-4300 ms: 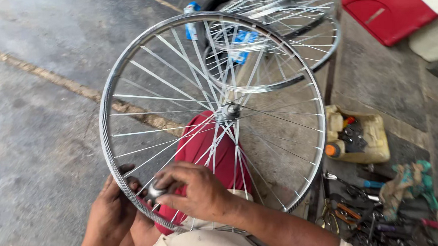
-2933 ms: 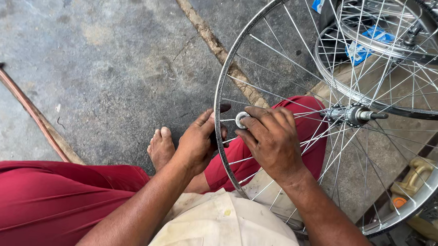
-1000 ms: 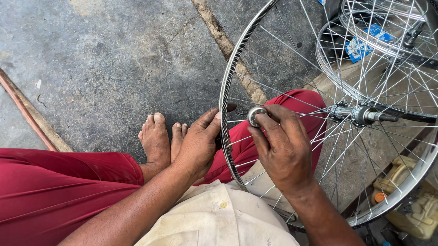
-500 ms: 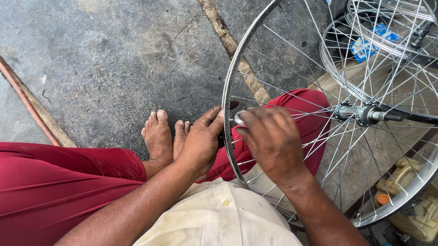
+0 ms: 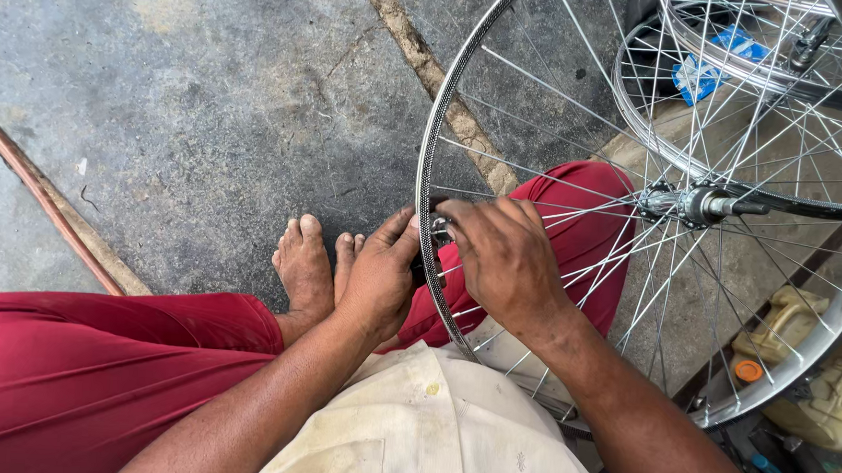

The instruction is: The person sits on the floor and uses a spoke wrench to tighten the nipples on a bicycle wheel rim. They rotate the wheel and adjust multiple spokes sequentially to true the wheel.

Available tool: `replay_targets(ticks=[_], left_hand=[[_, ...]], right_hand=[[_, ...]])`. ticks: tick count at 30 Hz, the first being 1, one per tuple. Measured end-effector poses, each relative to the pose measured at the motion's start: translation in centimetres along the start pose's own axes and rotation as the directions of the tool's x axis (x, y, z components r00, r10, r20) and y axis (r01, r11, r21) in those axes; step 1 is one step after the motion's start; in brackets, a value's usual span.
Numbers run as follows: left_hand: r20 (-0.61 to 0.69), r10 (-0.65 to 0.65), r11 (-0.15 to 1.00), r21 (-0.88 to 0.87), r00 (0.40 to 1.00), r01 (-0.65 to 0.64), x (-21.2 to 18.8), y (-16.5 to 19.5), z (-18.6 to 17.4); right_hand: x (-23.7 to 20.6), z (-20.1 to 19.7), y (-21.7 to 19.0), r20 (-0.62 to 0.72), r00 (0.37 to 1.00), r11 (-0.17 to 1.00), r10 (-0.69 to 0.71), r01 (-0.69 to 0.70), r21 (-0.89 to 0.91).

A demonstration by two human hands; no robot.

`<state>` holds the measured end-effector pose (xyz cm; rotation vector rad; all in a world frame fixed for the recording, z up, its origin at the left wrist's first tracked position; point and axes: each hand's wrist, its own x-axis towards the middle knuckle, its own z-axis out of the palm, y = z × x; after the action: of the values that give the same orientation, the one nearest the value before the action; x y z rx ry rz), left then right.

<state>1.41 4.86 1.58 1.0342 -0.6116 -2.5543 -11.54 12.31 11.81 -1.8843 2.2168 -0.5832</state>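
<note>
While the bicycle wheel (image 5: 673, 197) stands upright against my knee, I take its rim (image 5: 426, 266) as the landmark for everything. Far to the left of the rim, a rusty pipe (image 5: 39, 197) runs slantwise across the concrete floor (image 5: 188, 109). Closer to the rim, still on its left, my bare foot (image 5: 302, 273) rests on the floor beside my red trouser leg (image 5: 87, 373). My left hand (image 5: 378, 280) sits just left of the rim, fingers curled and touching it from outside, steadying it. At the rim itself a small metal tool (image 5: 439, 232), looks like a spoke key, sits on a nipple; most of it is hidden. My right hand (image 5: 501, 260) is just right of the rim, reaching through between the spokes, fingertips pinched together on that tool. Further right the hub (image 5: 692, 203) and axle stick out, well apart from both hands. Beyond that, behind the spokes, a second wheel (image 5: 737, 71) lies flat, and lower right of the rim a yellowish oil can (image 5: 786, 328) sits among tools.

Judgement: step in hand is tightening or truing one spoke at the rim. Next move calls for a small twist of the key while the left hand keeps the rim from turning, then shifting to the neighbouring nipple.
</note>
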Motion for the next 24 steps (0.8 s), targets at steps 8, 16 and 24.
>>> replay_targets(ticks=[8,16,24], left_hand=[[0.007,0.032,0.998,-0.045,0.999,-0.032,0.5,0.5,-0.4],[0.162,0.287,0.809,0.487,0.944,-0.329,4.4,5.4,1.0],[0.224,0.279,0.815,0.458,0.934,-0.354,3.6,5.7,1.6]], right_hand=[[0.5,0.6,0.1,0.061,0.996,0.997,0.072,-0.071,-0.017],[-1.7,-0.2,0.1,0.218,0.974,0.998,0.059,-0.061,0.004],[-2.6,-1.6,-0.2,0.129,0.983,0.988,-0.130,0.117,0.106]])
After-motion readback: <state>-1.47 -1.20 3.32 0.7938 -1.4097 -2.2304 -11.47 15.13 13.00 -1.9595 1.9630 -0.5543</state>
